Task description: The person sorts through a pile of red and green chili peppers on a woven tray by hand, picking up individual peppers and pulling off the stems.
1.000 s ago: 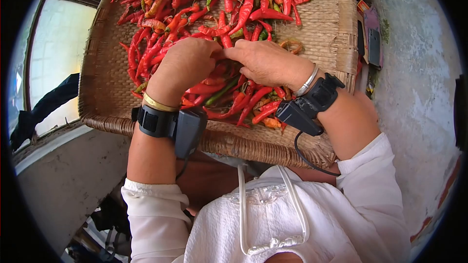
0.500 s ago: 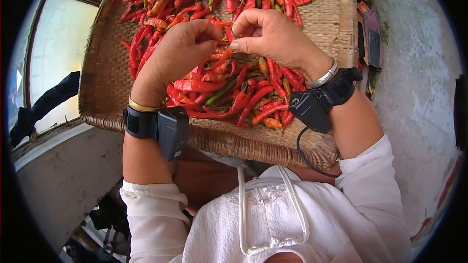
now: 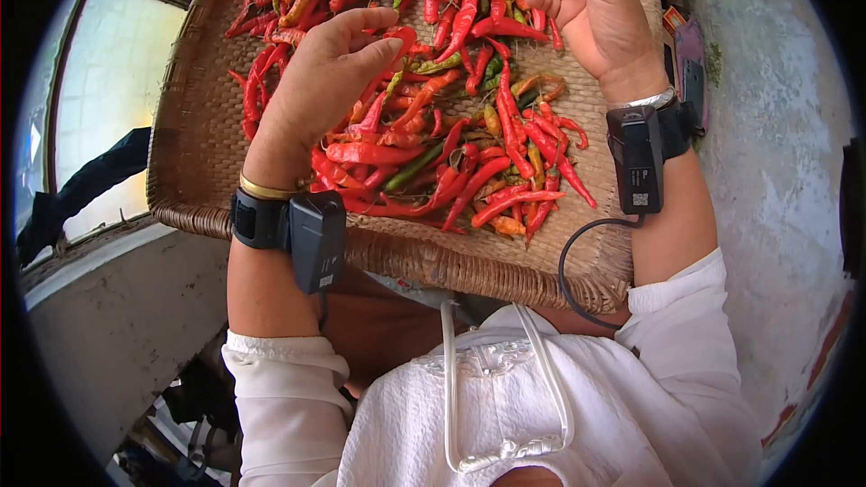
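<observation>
Red chili peppers (image 3: 370, 153), mixed with a few green and orange ones, lie heaped in a woven wicker tray (image 3: 622, 0). My left hand (image 3: 329, 72) is over the left part of the heap, with a red chili pepper (image 3: 402, 36) pinched between thumb and fingers. Part of that pepper is hidden by the hand. My right hand (image 3: 591, 13) is raised above the upper right of the tray, palm showing and fingers apart, holding nothing. Beneath and beside it lie more red chili peppers (image 3: 514, 117).
A thick braided rim (image 3: 451, 271) runs along the tray's near side, close to my body. A window (image 3: 108, 108) is on the left, with dark cloth (image 3: 81, 194) before it. At right, a phone (image 3: 693, 83) and small packages lie beside the tray.
My right hand has moved up and right, away from my left hand, and its fingers have spread. My left hand has shifted slightly; a red pepper now shows in its pinch.
</observation>
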Motion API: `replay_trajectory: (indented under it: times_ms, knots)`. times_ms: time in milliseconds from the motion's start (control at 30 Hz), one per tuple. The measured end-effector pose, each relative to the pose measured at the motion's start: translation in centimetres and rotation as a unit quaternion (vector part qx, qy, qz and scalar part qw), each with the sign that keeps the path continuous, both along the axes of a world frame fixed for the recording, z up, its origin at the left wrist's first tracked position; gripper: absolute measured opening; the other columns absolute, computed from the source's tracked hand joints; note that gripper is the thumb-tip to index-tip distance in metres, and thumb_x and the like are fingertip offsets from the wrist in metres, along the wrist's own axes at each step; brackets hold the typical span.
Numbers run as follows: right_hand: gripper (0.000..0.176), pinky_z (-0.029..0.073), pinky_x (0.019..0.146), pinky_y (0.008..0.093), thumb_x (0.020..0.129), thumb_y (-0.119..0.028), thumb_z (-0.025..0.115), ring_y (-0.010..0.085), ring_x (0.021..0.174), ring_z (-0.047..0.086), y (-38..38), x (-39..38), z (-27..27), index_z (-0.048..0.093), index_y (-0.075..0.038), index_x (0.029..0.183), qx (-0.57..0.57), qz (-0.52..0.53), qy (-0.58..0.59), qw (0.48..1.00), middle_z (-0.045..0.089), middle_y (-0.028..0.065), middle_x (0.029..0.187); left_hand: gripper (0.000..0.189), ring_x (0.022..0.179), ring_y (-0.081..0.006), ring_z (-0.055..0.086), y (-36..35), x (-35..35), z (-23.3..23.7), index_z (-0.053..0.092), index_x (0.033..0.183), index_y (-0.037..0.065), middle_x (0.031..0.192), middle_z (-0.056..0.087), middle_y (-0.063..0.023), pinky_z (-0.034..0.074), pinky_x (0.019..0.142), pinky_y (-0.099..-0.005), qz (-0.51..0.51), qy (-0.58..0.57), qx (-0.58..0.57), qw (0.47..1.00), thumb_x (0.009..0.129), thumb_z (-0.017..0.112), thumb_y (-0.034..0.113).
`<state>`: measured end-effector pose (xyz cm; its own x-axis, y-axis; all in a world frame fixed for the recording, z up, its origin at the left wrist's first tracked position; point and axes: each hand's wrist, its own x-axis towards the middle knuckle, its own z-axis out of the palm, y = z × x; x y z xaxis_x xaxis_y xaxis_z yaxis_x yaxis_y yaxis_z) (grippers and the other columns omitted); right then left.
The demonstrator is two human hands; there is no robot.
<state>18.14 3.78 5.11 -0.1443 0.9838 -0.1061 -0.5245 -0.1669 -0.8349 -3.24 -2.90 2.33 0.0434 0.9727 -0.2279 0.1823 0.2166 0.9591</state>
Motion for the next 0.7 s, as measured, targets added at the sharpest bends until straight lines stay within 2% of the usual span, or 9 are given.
replay_trajectory:
  times_ms: [33, 200, 300, 333, 400, 433, 500, 600, 700]
  knots:
    - [0.026, 0.047, 0.054, 0.0198, 0.086, -0.019, 0.057, 0.0094, 0.069, 0.061, 0.8, 0.3, -1.9, 0.057, -0.001, 0.104, 0.045, 0.067, -0.093, 0.992, 0.062, 0.0054, 0.085, 0.032, 0.084, -0.0086, 0.059, 0.0, 0.0, -0.1, 0.052, 0.115, -0.004, 0.097, 0.062, -0.0073, 0.049, 0.072, -0.0210, 0.003, -0.017, 0.003, 1.000, 0.088, 0.056, 0.010]
    - [0.032, 0.049, 0.062, 0.0206, 0.089, -0.021, 0.054, 0.0092, 0.078, 0.061, -0.6, -0.1, -3.7, 0.052, -0.001, 0.114, 0.020, 0.225, -0.255, 0.940, 0.062, 0.0055, 0.092, 0.032, 0.081, -0.0082, 0.058, 0.0, 0.7, 0.7, 0.053, 0.114, -0.004, 0.092, 0.063, -0.0059, 0.048, 0.070, -0.0216, -0.030, 0.015, -0.025, 0.999, 0.086, 0.058, 0.008]
    - [0.027, 0.049, 0.062, 0.0321, 0.080, -0.022, 0.061, 0.0178, 0.073, 0.063, -1.3, -0.9, -3.7, 0.062, -0.001, 0.097, 0.175, 0.304, -0.435, 0.829, 0.065, 0.0097, 0.080, 0.032, 0.076, -0.0081, 0.058, 0.0, 0.4, 0.3, 0.054, 0.113, -0.004, 0.086, 0.063, -0.0049, 0.048, 0.067, -0.0223, -0.071, 0.049, -0.038, 0.996, 0.083, 0.060, 0.007]
    - [0.027, 0.049, 0.062, 0.0321, 0.080, -0.022, 0.061, 0.0178, 0.073, 0.063, -1.3, -0.8, -4.0, 0.062, -0.001, 0.097, 0.175, 0.303, -0.435, 0.830, 0.065, 0.0097, 0.080, 0.033, 0.073, -0.0079, 0.057, -0.1, 0.3, -0.1, 0.055, 0.112, -0.004, 0.082, 0.063, -0.0045, 0.048, 0.065, -0.0224, -0.092, 0.069, -0.025, 0.993, 0.081, 0.061, 0.007]
    - [0.025, 0.048, 0.070, 0.0386, 0.077, -0.023, 0.061, 0.0278, 0.079, 0.062, -1.9, -0.8, -3.8, 0.063, -0.004, 0.093, 0.275, 0.368, -0.606, 0.649, 0.064, 0.0136, 0.084, 0.033, 0.067, -0.0077, 0.056, 0.5, -0.1, -0.3, 0.056, 0.110, -0.004, 0.078, 0.062, -0.0054, 0.047, 0.061, -0.0223, -0.133, 0.118, -0.010, 0.984, 0.080, 0.062, 0.009]
    - [0.033, 0.047, 0.075, 0.0379, 0.076, -0.020, 0.062, 0.0294, 0.083, 0.060, -2.3, -0.9, -3.3, 0.060, -0.003, 0.105, 0.268, 0.391, -0.636, 0.609, 0.063, 0.0160, 0.088, 0.033, 0.066, -0.0077, 0.055, 0.8, 0.1, 0.7, 0.057, 0.109, -0.004, 0.077, 0.062, -0.0056, 0.046, 0.060, -0.0223, -0.183, 0.185, -0.054, 0.964, 0.079, 0.061, 0.010]
    - [0.033, 0.047, 0.076, 0.0389, 0.076, -0.020, 0.062, 0.0303, 0.085, 0.060, -2.7, -0.8, -4.3, 0.060, -0.004, 0.104, 0.284, 0.393, -0.640, 0.596, 0.063, 0.0161, 0.089, 0.032, 0.064, -0.0077, 0.054, 1.3, 0.1, 0.9, 0.057, 0.107, -0.005, 0.075, 0.062, -0.0058, 0.046, 0.059, -0.0222, -0.231, 0.250, -0.098, 0.935, 0.079, 0.061, 0.011]
    - [0.031, 0.046, 0.076, 0.0407, 0.076, -0.021, 0.062, 0.0318, 0.087, 0.060, -2.7, -0.8, -4.6, 0.060, -0.003, 0.102, 0.296, 0.403, -0.645, 0.578, 0.063, 0.0165, 0.091, 0.035, 0.063, -0.0082, 0.053, 1.9, -0.2, 0.2, 0.055, 0.111, -0.004, 0.078, 0.063, -0.0035, 0.047, 0.058, -0.0230, -0.187, 0.208, -0.056, 0.958, 0.082, 0.061, 0.015]
    - [0.030, 0.046, 0.077, 0.0407, 0.076, -0.021, 0.062, 0.0324, 0.088, 0.059, -2.5, -0.6, -4.5, 0.060, -0.003, 0.100, 0.298, 0.397, -0.649, 0.576, 0.063, 0.0168, 0.092, 0.051, 0.089, -0.0131, 0.058, 2.3, 0.8, 1.0, 0.042, 0.128, 0.000, 0.109, 0.059, -0.0079, 0.048, 0.073, -0.0244, 0.031, -0.155, 0.089, 0.983, 0.087, 0.059, 0.024]
